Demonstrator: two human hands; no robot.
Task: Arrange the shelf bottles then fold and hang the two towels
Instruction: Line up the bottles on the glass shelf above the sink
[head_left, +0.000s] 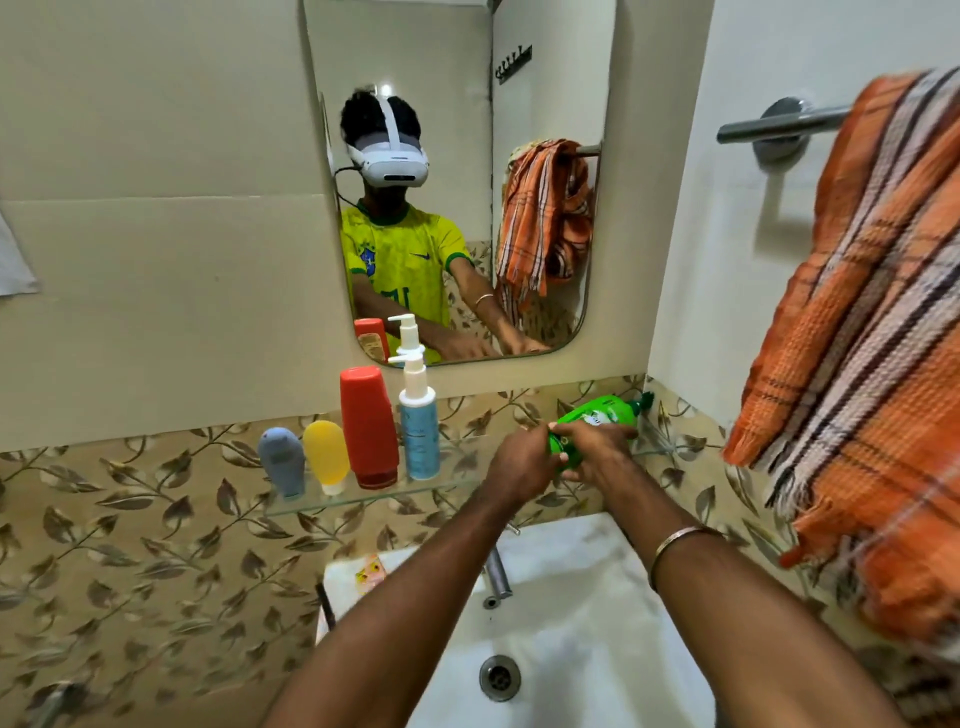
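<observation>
I observe both hands on the green bottle (597, 415), which lies tilted above the right end of the glass shelf (363, 500), pump toward the corner. Left hand (522, 460) fingers grasp its base; right hand (597, 447) fingers curl over its body. Grey bottle (282, 461), yellow bottle (327, 456), red bottle (369, 426) and white pump bottle (418, 421) stand upright in a row. An orange checked towel (857, 338) hangs on the rail (779, 127).

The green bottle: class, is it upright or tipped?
Tipped. The green bottle lies slanted, pump end toward the right corner, gripped by the left hand and right hand above the glass shelf.
</observation>
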